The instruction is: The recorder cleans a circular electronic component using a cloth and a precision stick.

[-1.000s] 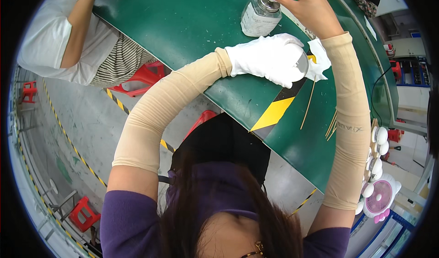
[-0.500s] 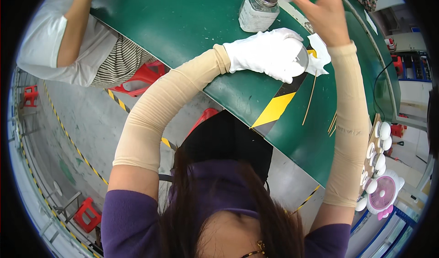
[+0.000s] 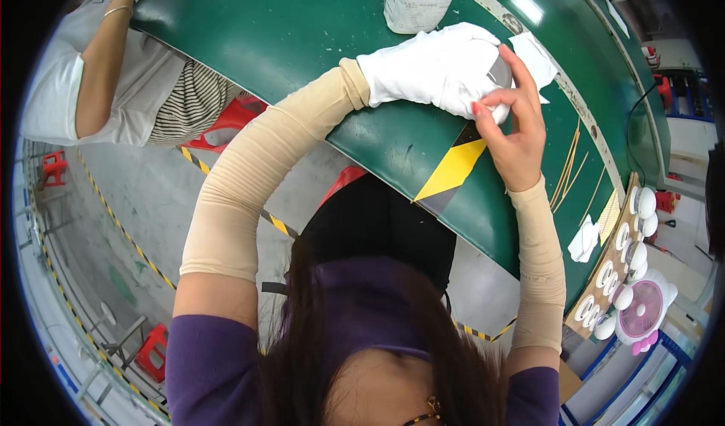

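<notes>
My left hand (image 3: 438, 71), in a white glove, curls around a round piece with a shiny grey face (image 3: 499, 72), held over the green table. Bare and bent inward, my right hand (image 3: 519, 124) meets it from the right. One finger lies along the rim of the round piece. The thumb and another finger are pinched around a small white wad, seemingly a wipe (image 3: 498, 112), against the lower edge of the piece; the glove partly hides it. Beyond the left hand stands a clear bottle with a metal top (image 3: 418, 7) and a white label.
A white sheet (image 3: 535, 60) lies behind my right hand. Thin wooden sticks (image 3: 566, 173) and a crumpled white cloth (image 3: 584, 241) are to the right, near a board of white round parts (image 3: 606, 273). A pink fan (image 3: 639, 310) stands beyond. Another person's arm (image 3: 106, 71) rests far left.
My right hand has come down from above the bottle, with the white wipe, to the round piece in my left hand. The view has shifted slightly; the left hand keeps its hold.
</notes>
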Tool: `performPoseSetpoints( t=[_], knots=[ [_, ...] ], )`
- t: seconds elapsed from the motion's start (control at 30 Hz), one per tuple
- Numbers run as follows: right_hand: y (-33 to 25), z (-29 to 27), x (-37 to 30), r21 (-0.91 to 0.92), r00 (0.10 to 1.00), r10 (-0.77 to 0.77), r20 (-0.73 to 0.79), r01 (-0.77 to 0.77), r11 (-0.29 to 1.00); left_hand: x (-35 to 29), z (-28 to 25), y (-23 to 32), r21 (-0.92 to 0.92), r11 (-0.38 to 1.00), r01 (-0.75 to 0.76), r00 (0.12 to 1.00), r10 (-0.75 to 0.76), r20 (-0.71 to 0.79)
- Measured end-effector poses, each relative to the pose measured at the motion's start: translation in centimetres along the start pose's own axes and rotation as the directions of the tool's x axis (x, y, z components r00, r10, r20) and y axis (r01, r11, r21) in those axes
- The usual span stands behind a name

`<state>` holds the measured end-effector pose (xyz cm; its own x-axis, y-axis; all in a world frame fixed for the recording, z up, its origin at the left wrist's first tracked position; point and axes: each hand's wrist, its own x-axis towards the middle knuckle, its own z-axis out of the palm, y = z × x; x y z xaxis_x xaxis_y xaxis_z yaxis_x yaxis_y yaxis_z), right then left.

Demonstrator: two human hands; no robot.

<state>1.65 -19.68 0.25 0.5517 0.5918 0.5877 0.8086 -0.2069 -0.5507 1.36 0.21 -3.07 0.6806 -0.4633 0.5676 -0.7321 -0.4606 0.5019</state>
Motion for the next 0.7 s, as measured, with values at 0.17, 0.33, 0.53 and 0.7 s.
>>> performPoseSetpoints(
  t=[0.17, 0.33, 0.53, 0.7],
  knots=[
    [-0.1, 1.0, 0.2, -0.068, 0.998, -0.022, -0.059, 0.018, 0.998, 0.2, 0.1, 0.1, -0.114, 0.992, 0.044, 0.998, -0.048, -0.031],
    [-0.6, 1.8, 0.3, -0.045, 0.991, 0.083, -0.103, -0.088, 0.995, -0.1, 0.3, -0.1, -0.255, 0.959, 0.126, 0.986, -0.150, -0.074],
    [-0.1, 2.4, 0.9, -0.014, 0.969, 0.093, -0.229, -0.099, 0.995, 0.4, 0.6, -0.3, -0.162, 0.984, 0.067, 0.985, -0.091, -0.147],
    [-0.5, 1.9, 1.3, 0.152, 0.924, 0.319, -0.212, -0.292, 0.944, 0.9, 0.0, 0.6, 0.058, 0.997, 0.059, 0.996, -0.063, 0.069]
  ],
)
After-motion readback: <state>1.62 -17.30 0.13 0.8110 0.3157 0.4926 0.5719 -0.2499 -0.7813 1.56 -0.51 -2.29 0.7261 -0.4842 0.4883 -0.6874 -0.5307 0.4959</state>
